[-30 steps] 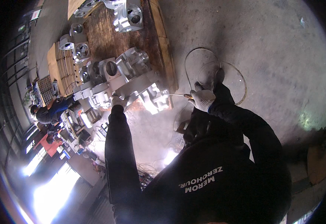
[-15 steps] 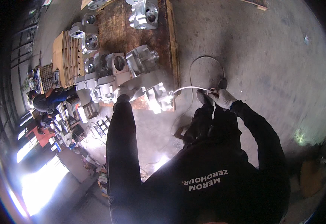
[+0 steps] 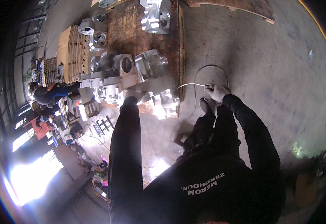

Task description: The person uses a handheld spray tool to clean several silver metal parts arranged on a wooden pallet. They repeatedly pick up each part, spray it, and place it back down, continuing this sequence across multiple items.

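Observation:
Closed around the end of a thin, pale, curved tube, my right hand wears a whitish glove. The tube reaches left toward a brightly lit silver metal casting at the wooden platform's near right corner. My left hand, also gloved, is among the castings, left of the bright one; its fingers are blurred, and their grip does not show. Just beyond lies another machined casting. More grey castings with round bores stand crowded to the left. A thin dark hose loops on the floor beyond my right hand.
The castings rest on a brown wooden platform. One more casting sits at its far end. Stacked cardboard stands to the left, near a person in dark clothes. Another wooden board lies at the far right on the concrete floor.
My right hand has moved left and farther away, bringing the tube closer over the bright casting. The whole view has shifted slightly; my left hand stays among the castings.

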Tool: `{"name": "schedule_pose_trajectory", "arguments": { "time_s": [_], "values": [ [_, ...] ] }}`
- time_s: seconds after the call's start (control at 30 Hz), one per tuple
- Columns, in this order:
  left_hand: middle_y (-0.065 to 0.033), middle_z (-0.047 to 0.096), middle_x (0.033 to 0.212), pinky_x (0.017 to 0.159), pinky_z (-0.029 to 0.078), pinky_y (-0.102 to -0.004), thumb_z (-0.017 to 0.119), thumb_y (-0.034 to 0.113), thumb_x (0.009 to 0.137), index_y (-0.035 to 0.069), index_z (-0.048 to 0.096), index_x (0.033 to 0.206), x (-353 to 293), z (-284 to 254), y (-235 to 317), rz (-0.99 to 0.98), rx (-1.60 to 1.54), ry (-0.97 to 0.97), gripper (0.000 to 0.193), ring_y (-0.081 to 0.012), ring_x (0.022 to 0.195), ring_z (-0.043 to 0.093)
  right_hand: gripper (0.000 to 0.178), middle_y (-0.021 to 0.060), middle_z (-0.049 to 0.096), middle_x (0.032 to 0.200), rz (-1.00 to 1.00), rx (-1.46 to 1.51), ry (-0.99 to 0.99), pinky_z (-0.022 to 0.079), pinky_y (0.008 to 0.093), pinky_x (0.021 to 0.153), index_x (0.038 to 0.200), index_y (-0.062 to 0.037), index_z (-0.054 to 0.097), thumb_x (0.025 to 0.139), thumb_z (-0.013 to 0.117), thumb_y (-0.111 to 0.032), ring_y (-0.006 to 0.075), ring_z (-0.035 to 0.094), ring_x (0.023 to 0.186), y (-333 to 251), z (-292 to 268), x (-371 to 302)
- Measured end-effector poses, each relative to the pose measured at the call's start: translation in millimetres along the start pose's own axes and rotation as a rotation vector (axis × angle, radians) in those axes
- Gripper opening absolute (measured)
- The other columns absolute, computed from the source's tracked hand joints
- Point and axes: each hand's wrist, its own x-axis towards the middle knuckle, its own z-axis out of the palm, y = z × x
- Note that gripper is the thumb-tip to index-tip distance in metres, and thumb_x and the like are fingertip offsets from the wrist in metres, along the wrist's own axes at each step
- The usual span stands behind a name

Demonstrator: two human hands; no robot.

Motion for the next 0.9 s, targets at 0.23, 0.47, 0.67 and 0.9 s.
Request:
{"name": "schedule_pose_trajectory", "arguments": {
  "time_s": [0.23, 0.47, 0.67, 0.9],
  "values": [
    [-0.0296, 0.039, 0.146, 0.109, 0.039, -0.0388, 0.068, 0.078, 0.064, -0.007, 0.020, 0.149, 13.5, 5.0, -5.2, -0.058, -0.008, -0.016, 0.130, -0.0352, 0.133, 0.045, 0.040, 0.0001, 0.057, 0.067, -0.295, -0.201, 0.147, 0.044, 0.0332, 0.048, 0.089, -0.0103, 0.064, 0.096, 0.055, -0.049, 0.0144, 0.051, 0.052, 45.2, 36.9, 23.6],
    [-0.0281, 0.045, 0.142, 0.109, 0.040, -0.0398, 0.068, 0.079, 0.063, -0.014, 0.021, 0.146, 12.6, 13.2, -12.4, -0.085, 0.000, 0.035, 0.133, -0.0365, 0.131, 0.047, 0.046, -0.0057, 0.046, 0.061, 0.163, 0.637, -0.204, 0.035, 0.0249, 0.043, 0.072, -0.0171, 0.050, 0.092, 0.055, -0.058, 0.0055, 0.043, 0.049, -22.8, 15.5, 14.0],
    [-0.0272, 0.044, 0.143, 0.110, 0.038, -0.0387, 0.068, 0.081, 0.061, -0.015, 0.020, 0.146, 15.6, 20.7, -12.2, -0.108, 0.019, 0.060, 0.136, -0.0353, 0.133, 0.045, 0.046, -0.0051, 0.044, 0.057, 0.329, 0.584, -0.253, 0.032, 0.0283, 0.041, 0.073, -0.0180, 0.049, 0.089, 0.058, -0.060, 0.0083, 0.041, 0.045, -37.1, 11.1, 21.9],
    [-0.0267, 0.042, 0.144, 0.109, 0.038, -0.0386, 0.071, 0.078, 0.061, -0.014, 0.019, 0.146, 22.2, 21.8, -21.0, -0.112, -0.010, 0.001, 0.136, -0.0345, 0.134, 0.044, 0.049, -0.0046, 0.046, 0.058, 0.204, 0.494, -0.259, 0.035, 0.0327, 0.045, 0.070, -0.0154, 0.051, 0.089, 0.056, -0.060, 0.0090, 0.044, 0.051, -26.7, 6.3, 32.6]
  ]
}}
